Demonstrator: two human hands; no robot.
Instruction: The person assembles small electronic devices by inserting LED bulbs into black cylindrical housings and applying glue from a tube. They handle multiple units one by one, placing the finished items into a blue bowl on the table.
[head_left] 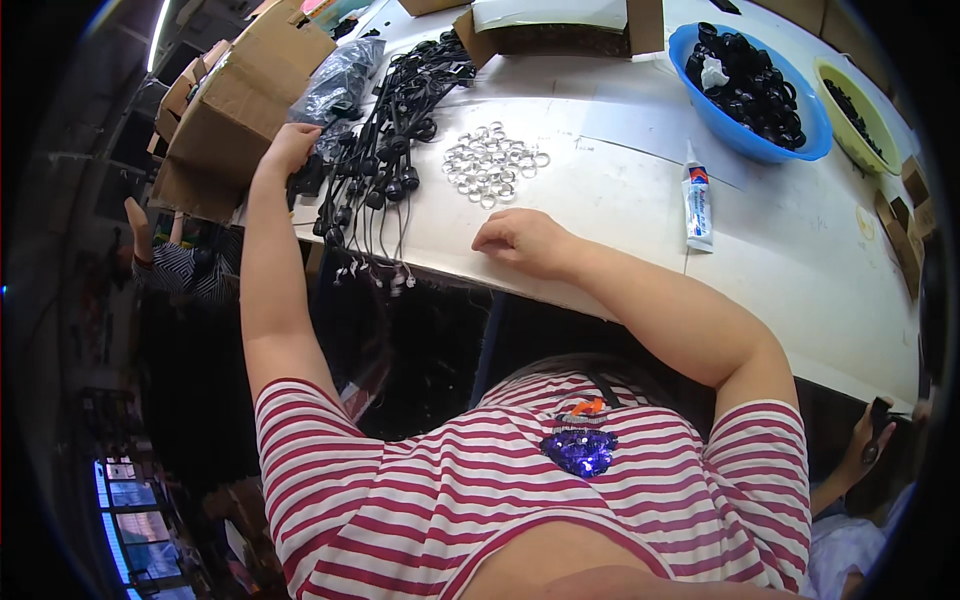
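Observation:
My left hand [289, 150] reaches to the left edge of the table, beside a heap of black cables [385, 165] with small round black parts on them. Its fingers are curled, and what they hold, if anything, is hidden. A clear plastic bag [342, 80] lies just beyond it. My right hand [530, 243] rests near the table's front edge with its fingers curled under, their grip out of sight. Just past its fingertips, a cluster of clear rings [490, 165] is spread on the white table [600, 190].
An open cardboard box [235, 110] stands at the left. Another box [565, 30] is at the back. At the right are a blue basin [700, 115] of black parts, a yellow-green basin [835, 85] and a tube [698, 205]. Another person's hand [865, 440] shows at lower right.

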